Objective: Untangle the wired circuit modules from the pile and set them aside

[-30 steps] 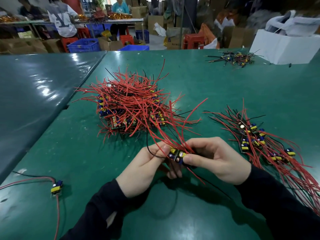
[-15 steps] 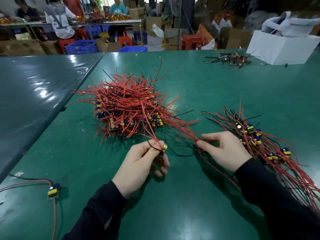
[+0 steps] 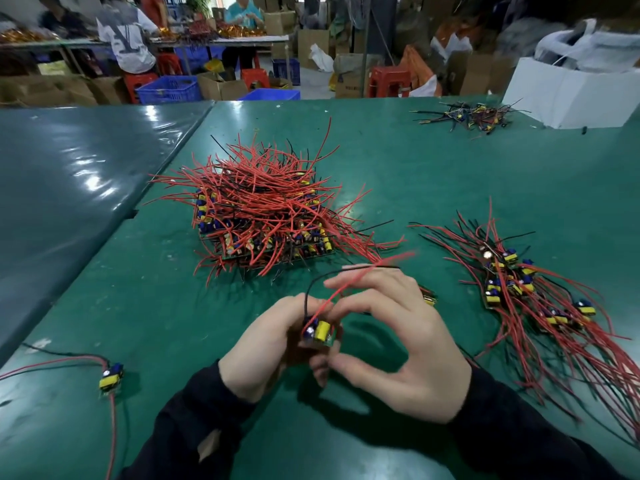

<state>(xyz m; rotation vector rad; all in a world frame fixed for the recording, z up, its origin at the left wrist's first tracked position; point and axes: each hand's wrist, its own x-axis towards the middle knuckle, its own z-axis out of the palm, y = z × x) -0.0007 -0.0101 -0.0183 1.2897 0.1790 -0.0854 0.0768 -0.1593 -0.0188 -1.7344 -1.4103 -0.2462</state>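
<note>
Nearest the front edge of the green mat-covered worktop [image 3: 433, 168], the left hand [image 3: 263, 348] pinches a small green circuit module with a yellow block and a blue capacitor [image 3: 318, 332], held just above the mat. Its red lead and black lead [image 3: 349, 271] rise over the right hand [image 3: 398, 344], whose curled fingers [image 3: 367, 282] hook the leads while the thumb reaches toward the board.

The module looks light and rigid, and I judge it best held by the board's edges, as the solder joints where the leads enter seem the weak point. The leads look springy and stiff enough to hold a bend, so they would snag rather than slide; pull along their length, near the board.

Near the left front corner lies a single yellow-and-blue module with red and black wires [image 3: 110, 375]. Toward the right edge spreads a fanned row of sorted modules with long red wires [image 3: 519, 292]. Mid-worktop sits the tangled heap of red-wired modules [image 3: 263, 216]. Near the far right corner lie a small dark bundle of short-wired parts [image 3: 467, 116] and a white box [image 3: 571, 95].
</note>
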